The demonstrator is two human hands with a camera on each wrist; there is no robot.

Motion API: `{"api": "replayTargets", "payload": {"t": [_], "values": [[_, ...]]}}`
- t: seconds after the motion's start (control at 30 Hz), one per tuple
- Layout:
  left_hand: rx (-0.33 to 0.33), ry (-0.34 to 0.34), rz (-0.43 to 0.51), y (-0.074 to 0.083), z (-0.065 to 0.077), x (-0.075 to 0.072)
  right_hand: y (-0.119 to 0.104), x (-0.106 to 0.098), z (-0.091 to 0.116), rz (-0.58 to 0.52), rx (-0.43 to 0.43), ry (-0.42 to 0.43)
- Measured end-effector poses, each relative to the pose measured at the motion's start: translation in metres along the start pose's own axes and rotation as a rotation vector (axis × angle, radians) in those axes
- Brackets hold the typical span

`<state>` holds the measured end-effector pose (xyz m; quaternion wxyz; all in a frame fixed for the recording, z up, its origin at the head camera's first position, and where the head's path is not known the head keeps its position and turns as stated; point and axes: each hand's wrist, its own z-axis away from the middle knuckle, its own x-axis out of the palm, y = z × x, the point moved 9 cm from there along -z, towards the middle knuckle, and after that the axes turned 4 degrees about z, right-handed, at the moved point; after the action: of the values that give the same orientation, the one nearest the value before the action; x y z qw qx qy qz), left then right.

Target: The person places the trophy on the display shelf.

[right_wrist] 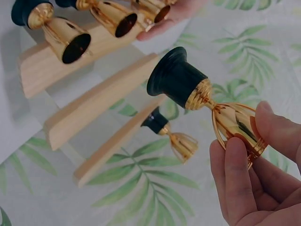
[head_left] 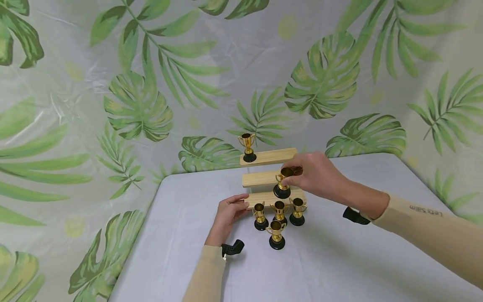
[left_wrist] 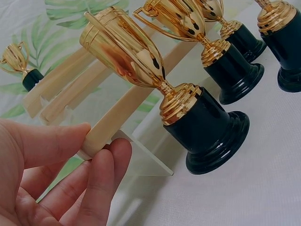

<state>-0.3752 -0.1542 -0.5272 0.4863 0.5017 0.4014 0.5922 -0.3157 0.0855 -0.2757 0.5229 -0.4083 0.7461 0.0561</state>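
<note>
My right hand (head_left: pixel 317 174) pinches a small gold trophy cup (right_wrist: pixel 235 125) by its bowl, with its black base (head_left: pixel 282 191) hanging over the lower boards of a three-tier wooden display stand. Between thumb and fingers, my left hand (head_left: pixel 225 214) grips the left end of the stand's lowest board (left_wrist: pixel 117 115). Another gold trophy (head_left: pixel 247 144) stands upright at the left end of the top board (head_left: pixel 275 155). The middle board (head_left: pixel 258 179) is partly hidden behind the held trophy and my right hand.
Several matching trophies stand upright on the white-covered table (head_left: pixel 188 218) before the stand, three in a row and one trophy (head_left: pixel 276 235) nearer me. Clear supports (left_wrist: pixel 150 153) carry the boards. Behind the table hangs a leaf-patterned cloth (head_left: pixel 256 63).
</note>
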Motion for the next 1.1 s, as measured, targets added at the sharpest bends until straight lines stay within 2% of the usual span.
{"api": "replayTargets", "payload": {"t": [0.67, 1.1], "values": [[0.004, 0.006, 0.005, 0.002, 0.001, 0.002, 0.004, -0.014, -0.056, 0.021, 0.026, 0.015], [0.002, 0.007, -0.003, 0.002, 0.002, 0.001, 0.017, -0.019, -0.088, 0.031, 0.061, 0.018]]}}
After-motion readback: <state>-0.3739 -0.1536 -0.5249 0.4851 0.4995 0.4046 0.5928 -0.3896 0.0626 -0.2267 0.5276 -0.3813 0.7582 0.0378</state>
